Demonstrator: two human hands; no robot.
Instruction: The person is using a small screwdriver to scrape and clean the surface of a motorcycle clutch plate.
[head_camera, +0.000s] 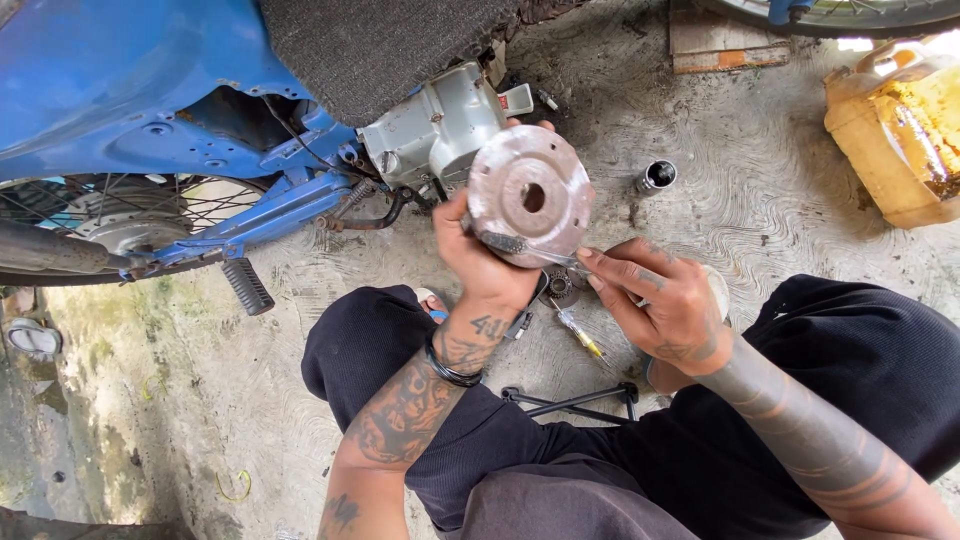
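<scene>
The left hand (480, 262) covers the round metal drum's (530, 195) back. The yellow jerrycan (895, 130) and blue motorcycle (130, 90) run off the frame's edges. The small gear (558, 288) is half hidden behind the drum.

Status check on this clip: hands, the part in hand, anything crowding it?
Left hand grips round metal drum, holed face up. Right hand holds thin tool at drum's rim. Grey engine just behind; socket on floor apart.
</scene>
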